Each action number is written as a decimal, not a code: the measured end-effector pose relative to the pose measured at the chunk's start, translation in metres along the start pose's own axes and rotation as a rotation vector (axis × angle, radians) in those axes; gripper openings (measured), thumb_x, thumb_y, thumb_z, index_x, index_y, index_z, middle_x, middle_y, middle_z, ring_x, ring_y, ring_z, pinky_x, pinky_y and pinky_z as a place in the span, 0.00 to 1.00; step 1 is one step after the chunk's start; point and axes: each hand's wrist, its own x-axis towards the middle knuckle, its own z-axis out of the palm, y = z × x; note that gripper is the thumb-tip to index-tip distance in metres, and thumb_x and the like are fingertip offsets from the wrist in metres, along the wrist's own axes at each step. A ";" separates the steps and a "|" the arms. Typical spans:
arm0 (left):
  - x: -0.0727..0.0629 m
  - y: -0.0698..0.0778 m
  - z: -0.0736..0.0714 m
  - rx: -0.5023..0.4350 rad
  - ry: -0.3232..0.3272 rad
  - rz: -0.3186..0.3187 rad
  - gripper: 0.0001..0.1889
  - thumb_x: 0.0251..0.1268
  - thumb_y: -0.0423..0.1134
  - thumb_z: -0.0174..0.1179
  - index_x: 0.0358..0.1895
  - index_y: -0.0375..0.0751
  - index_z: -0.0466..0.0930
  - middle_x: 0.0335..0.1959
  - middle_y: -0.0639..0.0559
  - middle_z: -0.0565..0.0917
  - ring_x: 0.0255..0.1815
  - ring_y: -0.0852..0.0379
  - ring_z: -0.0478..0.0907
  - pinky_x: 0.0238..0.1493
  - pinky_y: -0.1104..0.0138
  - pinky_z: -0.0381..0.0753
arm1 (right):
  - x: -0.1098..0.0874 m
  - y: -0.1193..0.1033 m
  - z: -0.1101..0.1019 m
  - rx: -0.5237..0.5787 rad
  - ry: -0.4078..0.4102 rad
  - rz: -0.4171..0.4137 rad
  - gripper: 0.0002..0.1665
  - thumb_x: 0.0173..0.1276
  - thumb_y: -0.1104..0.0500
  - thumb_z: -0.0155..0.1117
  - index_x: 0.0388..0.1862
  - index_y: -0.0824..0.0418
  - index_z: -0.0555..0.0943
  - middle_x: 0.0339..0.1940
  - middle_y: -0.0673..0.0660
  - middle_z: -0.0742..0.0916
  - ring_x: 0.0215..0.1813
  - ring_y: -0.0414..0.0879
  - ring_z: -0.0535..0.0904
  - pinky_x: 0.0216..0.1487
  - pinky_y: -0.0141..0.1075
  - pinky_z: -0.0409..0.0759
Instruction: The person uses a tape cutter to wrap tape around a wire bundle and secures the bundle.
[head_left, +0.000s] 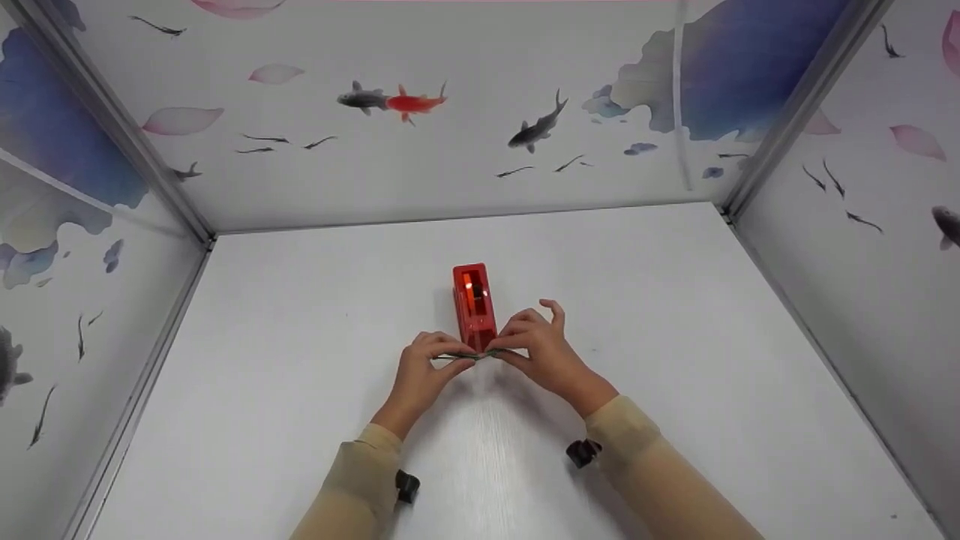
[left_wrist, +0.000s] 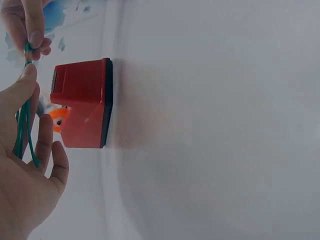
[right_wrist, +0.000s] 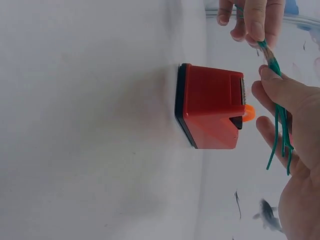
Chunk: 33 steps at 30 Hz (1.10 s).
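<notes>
A bundle of thin green wires [right_wrist: 283, 125] stretches between both hands, with a brownish band [right_wrist: 270, 54] showing around its middle. My left hand [head_left: 429, 366] pinches one side between thumb and fingers, and loose wire ends [left_wrist: 22, 125] hang along its palm. On the other side my right hand [head_left: 546, 354] pinches the bundle close to the band, its little finger lifted away. Directly beyond the hands stands a red tape dispenser [head_left: 474, 304], its serrated cutting edge [right_wrist: 243, 91] facing them. An orange tape core [left_wrist: 57, 120] sits inside the dispenser.
The white table [head_left: 300, 300] is enclosed by panels [head_left: 450, 165] printed with fish and petals. Metal frame posts [head_left: 172, 187] stand at the back corners. Small black devices [head_left: 583, 453] are strapped at both wrists.
</notes>
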 end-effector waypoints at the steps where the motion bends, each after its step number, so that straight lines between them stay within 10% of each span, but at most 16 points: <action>1: 0.000 0.000 0.000 0.000 -0.004 -0.001 0.08 0.60 0.46 0.75 0.41 0.66 0.92 0.41 0.65 0.85 0.52 0.58 0.75 0.60 0.49 0.80 | 0.000 0.000 0.000 -0.004 0.008 -0.005 0.10 0.65 0.54 0.77 0.45 0.46 0.93 0.38 0.45 0.91 0.56 0.45 0.79 0.74 0.63 0.47; 10: 0.002 0.003 -0.005 -0.029 -0.046 -0.013 0.08 0.65 0.51 0.71 0.44 0.60 0.91 0.41 0.62 0.87 0.46 0.59 0.80 0.52 0.60 0.81 | -0.004 0.002 0.001 -0.053 0.098 -0.105 0.12 0.63 0.58 0.78 0.45 0.45 0.93 0.38 0.44 0.92 0.58 0.45 0.77 0.72 0.65 0.47; 17: 0.004 0.005 -0.007 -0.007 -0.030 -0.028 0.11 0.62 0.55 0.72 0.44 0.59 0.92 0.40 0.63 0.89 0.47 0.57 0.81 0.56 0.50 0.82 | -0.006 0.001 0.003 -0.126 0.141 -0.129 0.14 0.62 0.56 0.80 0.46 0.42 0.93 0.38 0.42 0.92 0.59 0.44 0.76 0.72 0.66 0.48; 27: 0.002 0.009 -0.007 0.181 0.001 -0.073 0.11 0.63 0.56 0.71 0.45 0.61 0.92 0.40 0.65 0.88 0.45 0.60 0.79 0.52 0.57 0.81 | -0.007 0.000 0.008 -0.175 0.223 -0.174 0.14 0.62 0.58 0.80 0.46 0.46 0.93 0.38 0.45 0.93 0.54 0.45 0.78 0.70 0.62 0.55; 33: 0.001 0.012 -0.005 0.243 0.025 0.003 0.11 0.62 0.53 0.72 0.44 0.58 0.93 0.36 0.63 0.89 0.43 0.60 0.79 0.49 0.56 0.83 | -0.007 -0.004 0.005 -0.205 0.184 -0.124 0.14 0.61 0.54 0.81 0.46 0.44 0.93 0.37 0.45 0.93 0.49 0.43 0.80 0.68 0.61 0.57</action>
